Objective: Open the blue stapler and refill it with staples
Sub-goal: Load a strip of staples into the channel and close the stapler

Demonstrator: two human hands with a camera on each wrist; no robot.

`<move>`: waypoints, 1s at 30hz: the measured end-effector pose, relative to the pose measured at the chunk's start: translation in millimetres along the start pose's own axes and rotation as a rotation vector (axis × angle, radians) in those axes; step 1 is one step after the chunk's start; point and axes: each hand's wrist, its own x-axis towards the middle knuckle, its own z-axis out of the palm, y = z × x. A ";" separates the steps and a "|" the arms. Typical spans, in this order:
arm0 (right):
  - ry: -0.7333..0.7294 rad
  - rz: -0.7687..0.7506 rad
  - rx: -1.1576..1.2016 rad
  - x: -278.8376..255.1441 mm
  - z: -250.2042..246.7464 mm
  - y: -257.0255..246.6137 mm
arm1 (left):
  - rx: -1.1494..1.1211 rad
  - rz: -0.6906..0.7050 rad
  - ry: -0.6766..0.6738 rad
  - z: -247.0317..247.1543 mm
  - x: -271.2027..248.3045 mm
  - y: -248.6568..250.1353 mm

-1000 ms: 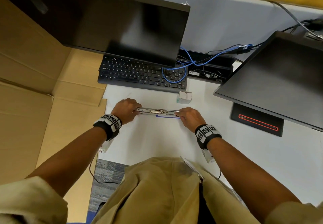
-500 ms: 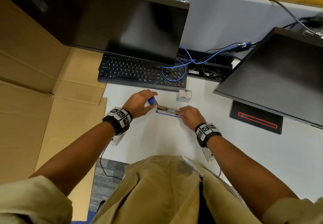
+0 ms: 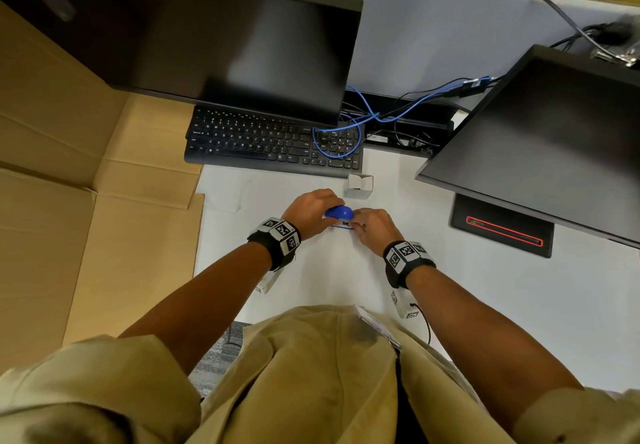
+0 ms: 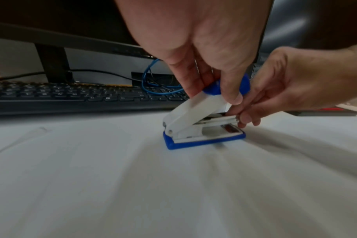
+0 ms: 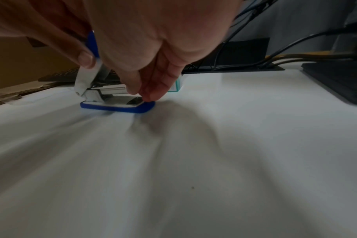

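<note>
While the blue stapler (image 4: 204, 127) sits on the white desk (image 4: 173, 185), its long axis running left to right, the left hand (image 4: 196, 48) pinches the raised top cover (image 4: 196, 109) from above at the hinge side; the right hand (image 4: 291, 83) pinches the metal staple channel (image 4: 218, 120) at the opposite end.

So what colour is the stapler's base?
Blue, with white on top; the stapler's base shows best in the left wrist view.
</note>
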 end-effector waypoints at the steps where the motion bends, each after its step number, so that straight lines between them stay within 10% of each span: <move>1: 0.017 0.021 0.020 -0.4 0.5 1.9 | -0.002 -0.013 -0.007 2.0 0.5 -0.1; 11: 0.145 0.232 0.347 -1.0 0.0 8.1 | 0.031 -0.143 -0.057 18.6 -1.2 -9.3; 20: 0.048 0.088 0.230 2.1 -1.1 4.7 | 0.084 -0.143 -0.096 15.1 4.6 -15.8; 30: 0.464 0.036 0.000 10.9 -31.1 3.8 | 0.164 -0.207 -0.077 -15.8 17.4 -52.6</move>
